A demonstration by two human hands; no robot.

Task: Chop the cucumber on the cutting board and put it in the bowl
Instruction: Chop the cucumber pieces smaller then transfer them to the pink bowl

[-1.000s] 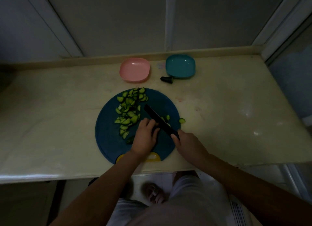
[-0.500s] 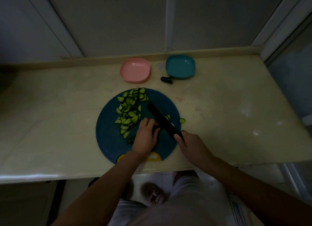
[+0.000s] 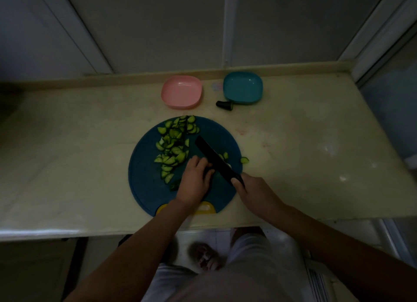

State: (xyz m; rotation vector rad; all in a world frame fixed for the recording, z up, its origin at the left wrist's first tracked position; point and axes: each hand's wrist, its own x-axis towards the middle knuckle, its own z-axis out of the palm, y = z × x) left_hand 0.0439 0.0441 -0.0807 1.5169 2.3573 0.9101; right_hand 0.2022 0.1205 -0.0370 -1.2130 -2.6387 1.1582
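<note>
Blue cutting board (image 3: 144,180): your left hand (image 3: 194,182) is curling around the cucumber (image 3: 174,185). Your right hand (image 3: 255,191) is gripping the knife (image 3: 214,159), blade just beside your left fingertips (image 3: 196,163). Slices (image 3: 173,143) are lying beyond your left hand.

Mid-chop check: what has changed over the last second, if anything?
Very little. The right hand with the black knife edged slightly rightward over the round blue cutting board, grip unchanged. The left hand still holds the uncut cucumber piece, mostly hidden beneath it. The pile of green cucumber slices, the stray slice at the board's edge, the pink bowl and the teal bowl have not moved.
</note>
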